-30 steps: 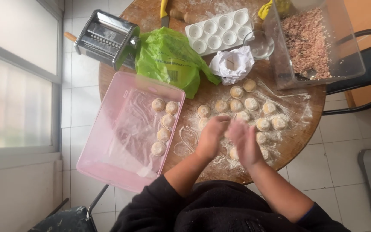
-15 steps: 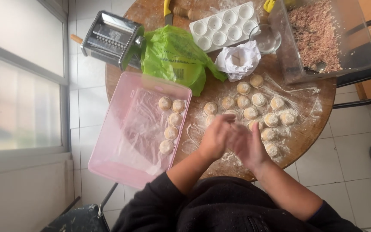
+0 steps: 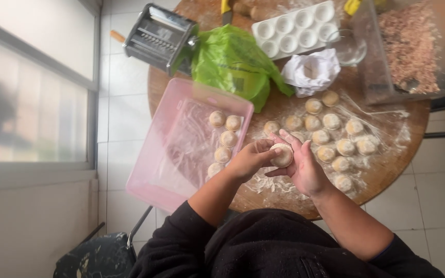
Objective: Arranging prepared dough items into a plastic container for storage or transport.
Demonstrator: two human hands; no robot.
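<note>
Now cupping 1 dough round [image 3: 283, 154] between left hand [image 3: 251, 160] and right hand [image 3: 305, 167], fingers curled about it above the floury table [image 3: 387, 170], nearer the pink tray [image 3: 171, 154] than before.

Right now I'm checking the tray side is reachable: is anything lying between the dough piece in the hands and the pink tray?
Nothing visible does. The dough round sits between both hands, and only floured tabletop separates it from the pink tray.
</note>
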